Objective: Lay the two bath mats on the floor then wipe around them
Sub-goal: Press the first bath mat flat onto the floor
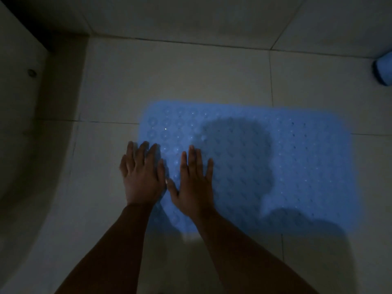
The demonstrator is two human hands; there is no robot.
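Pressing flat, both the left hand (142, 174) and right hand (194, 183), fingers spread wide, are smoothing the blue dimpled rubber bath mat's (297, 166) left end; fetching the second mat likely comes next.

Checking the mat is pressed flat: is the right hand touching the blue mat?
Touching: the head view shows the right hand lying palm-down, fingers spread, on the blue mat.

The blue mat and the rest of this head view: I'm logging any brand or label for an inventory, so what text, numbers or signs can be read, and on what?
None can be read.
Blue mat: only bumps and holes, no print visible.
Blue rolled object at the right edge: no label visible; dim and cut off.
Floor tiles: plain.
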